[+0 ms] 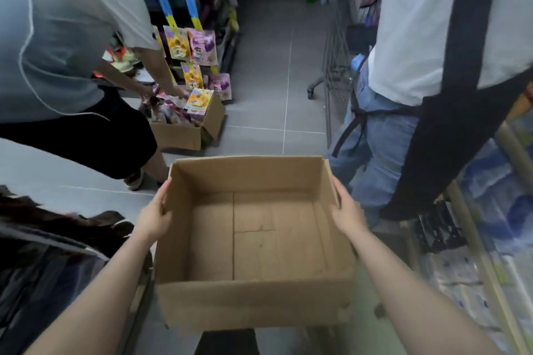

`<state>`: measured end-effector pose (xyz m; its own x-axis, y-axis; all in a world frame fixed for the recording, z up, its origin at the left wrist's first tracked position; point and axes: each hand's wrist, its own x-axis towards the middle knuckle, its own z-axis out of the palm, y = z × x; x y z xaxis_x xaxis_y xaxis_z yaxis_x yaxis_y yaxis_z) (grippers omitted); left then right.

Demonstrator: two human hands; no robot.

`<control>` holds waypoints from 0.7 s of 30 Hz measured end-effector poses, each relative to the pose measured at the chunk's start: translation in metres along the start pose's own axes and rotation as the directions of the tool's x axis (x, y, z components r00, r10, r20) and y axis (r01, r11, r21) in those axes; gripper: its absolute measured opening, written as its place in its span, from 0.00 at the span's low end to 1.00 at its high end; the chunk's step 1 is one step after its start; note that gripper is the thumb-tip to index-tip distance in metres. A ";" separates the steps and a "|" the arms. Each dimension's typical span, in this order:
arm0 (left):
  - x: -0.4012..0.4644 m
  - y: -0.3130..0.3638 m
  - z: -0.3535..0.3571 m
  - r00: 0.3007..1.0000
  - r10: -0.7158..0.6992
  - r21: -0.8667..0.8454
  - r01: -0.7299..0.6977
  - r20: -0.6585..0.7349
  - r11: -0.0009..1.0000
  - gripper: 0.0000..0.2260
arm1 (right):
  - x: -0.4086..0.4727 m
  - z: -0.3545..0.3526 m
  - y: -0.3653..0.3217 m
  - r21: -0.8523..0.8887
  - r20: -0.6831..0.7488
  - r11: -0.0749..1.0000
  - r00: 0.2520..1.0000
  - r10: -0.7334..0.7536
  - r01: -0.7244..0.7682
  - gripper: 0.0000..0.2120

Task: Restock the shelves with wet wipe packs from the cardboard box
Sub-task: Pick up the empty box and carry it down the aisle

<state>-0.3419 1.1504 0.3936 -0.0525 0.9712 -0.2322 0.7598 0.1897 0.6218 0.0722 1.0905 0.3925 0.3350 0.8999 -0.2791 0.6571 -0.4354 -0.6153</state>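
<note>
An open brown cardboard box (pixel 253 305) is held in front of me above the grey floor, and its inside is bare cardboard with no packs in it. My left hand (pixel 154 215) grips the box's left wall, fingers over the rim. My right hand (pixel 347 215) grips the right wall the same way. On the right edge, blue and white wet wipe packs (pixel 487 199) lie blurred on low shelves.
A person in a grey shirt (pixel 63 37) bends at the left over a second cardboard box (pixel 184 132) full of colourful packets. Another person in jeans and a black apron (pixel 403 138) stands close at the right. A wire trolley (pixel 334 66) stands behind them, and dark bags (pixel 49 262) lie at my left.
</note>
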 end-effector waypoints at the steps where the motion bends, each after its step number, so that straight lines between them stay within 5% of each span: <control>1: 0.028 0.003 -0.003 1.000 -0.001 0.016 0.001 -0.004 1.000 0.36 | 0.021 0.003 -0.012 -0.018 -0.008 1.000 1.000 0.011 -0.011 0.35; 14: 0.411 0.116 -0.046 0.993 0.076 0.247 -0.097 0.095 0.964 0.38 | 0.293 0.009 -0.154 0.051 -0.102 0.972 0.967 0.234 -0.230 0.35; 21: 0.599 0.190 -0.024 0.969 0.196 0.223 -0.226 0.149 0.948 0.37 | 0.477 -0.011 -0.189 0.028 -0.180 0.960 0.943 0.280 -0.279 0.35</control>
<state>-0.2445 1.7716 0.3911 0.1943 0.9571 -0.2149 0.8767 -0.0711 0.4757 0.1149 1.6016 0.3841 0.6213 0.7228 -0.3026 0.5183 -0.6687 -0.5331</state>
